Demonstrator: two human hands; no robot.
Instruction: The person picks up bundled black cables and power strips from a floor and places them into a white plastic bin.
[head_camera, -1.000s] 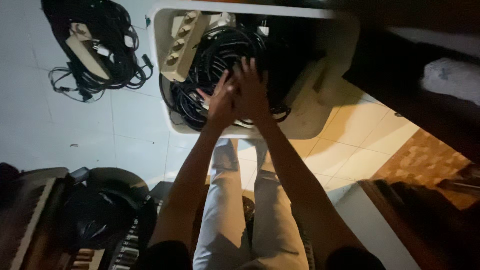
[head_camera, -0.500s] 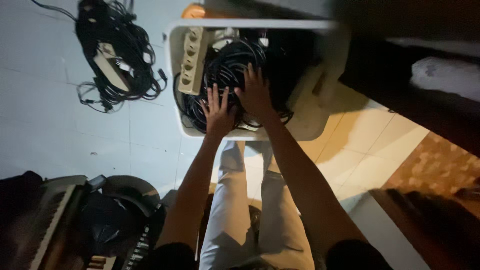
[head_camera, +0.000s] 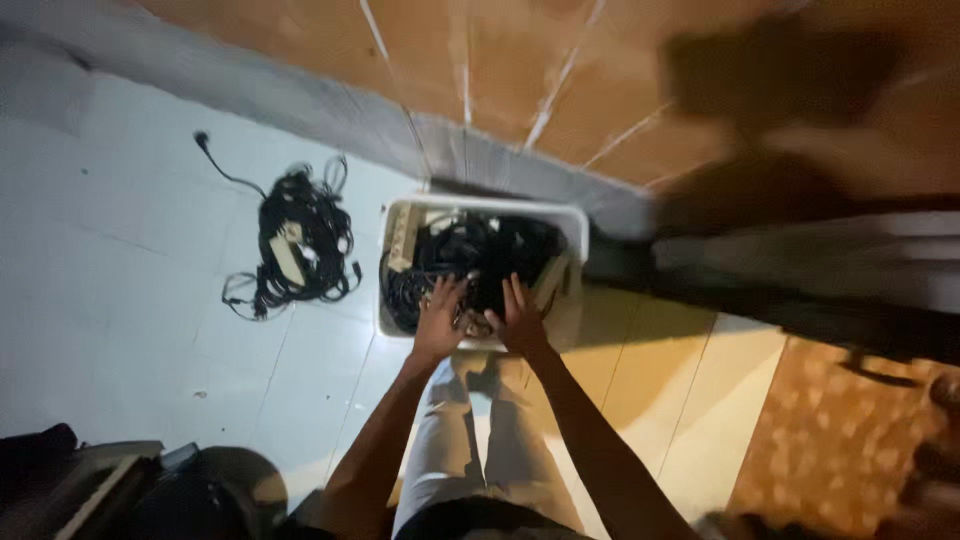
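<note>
A white plastic bin stands on the floor by the wall, filled with coiled black cables and a beige power strip. My left hand and my right hand rest side by side on the cables at the bin's near edge, fingers spread and pressing down. Whether either hand grips a cable is hidden by blur. My legs in light trousers show below the bin.
A loose tangle of black cables with a power strip lies on the pale tiles left of the bin. A dark blurred piece of furniture stands to the right. Dark equipment sits at the lower left.
The view has pulled back and tilted up, so the bin looks smaller and the wall shows. Both hands have slid toward the bin's near edge.
</note>
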